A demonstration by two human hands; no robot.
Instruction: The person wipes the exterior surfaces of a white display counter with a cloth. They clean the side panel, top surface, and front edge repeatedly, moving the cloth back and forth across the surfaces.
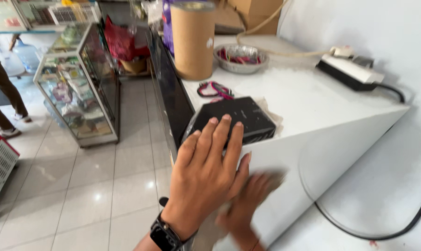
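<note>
Head view: black box (233, 120), flat and rectangular, sits just right of frame centre at the near corner of the white counter (308, 100), on what looks like a thin pale sheet (271, 116). My left hand (205, 174) is spread flat, fingers extended, tips over the box's near edge, gripping nothing; contact vs. hover I cannot tell. My right hand (250, 195), lower centre, is motion-blurred against the counter's side, so I cannot tell if it's clenched or released. Judgement: box looks like a rigid plastic or metal housing, moderately light, smooth and a bit slippery; best held across the two long side edges, not by the vented front face. Above it, a loop of red and black wires (214, 89). Upper centre: a tall brown cardboard drum (192, 39), plain wall, no label visible. To its right, a foil tray (240, 58) with red and dark bits inside. Upper right: a white-and-black power strip (350, 69) with a black cable trailing off. Top centre-right: a brown carton (252, 11). Left of frame: a glass display case (78, 86) with small coloured packages, too small to read, and a red bag (119, 42) behind it.
</note>
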